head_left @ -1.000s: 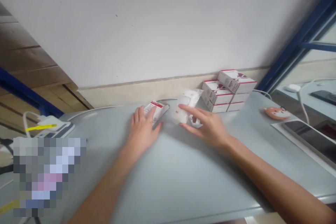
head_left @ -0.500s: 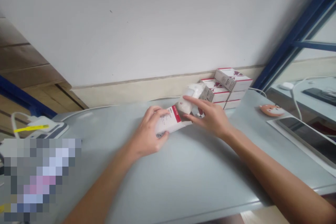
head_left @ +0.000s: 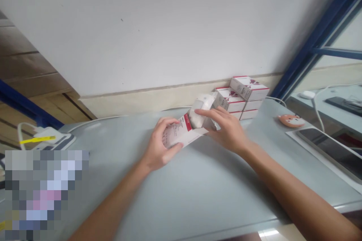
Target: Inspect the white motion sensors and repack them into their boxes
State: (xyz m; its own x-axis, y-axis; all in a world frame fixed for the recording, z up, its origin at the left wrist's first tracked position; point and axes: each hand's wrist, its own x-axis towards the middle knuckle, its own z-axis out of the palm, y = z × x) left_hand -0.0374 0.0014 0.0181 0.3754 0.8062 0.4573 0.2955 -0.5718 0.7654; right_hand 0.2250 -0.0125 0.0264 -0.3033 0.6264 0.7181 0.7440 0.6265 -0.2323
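The left hand (head_left: 160, 147) grips the carton (head_left: 177, 135); the right hand (head_left: 228, 131) holds the wrapped item (head_left: 204, 103). Keep both aligned; squeeze lightly.

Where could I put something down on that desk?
The widest bare patch of desk is between the left forearm and right forearm. Another lies between the left hand and the white device. It's crowded where the carton, wrapped item, right hand and stacked boxes bunch together.

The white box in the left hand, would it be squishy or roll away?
The white box looks fairly stiff, with straight edges. It might squash near its right end, which seems open. Its flat sides suggest it would slide, not roll.
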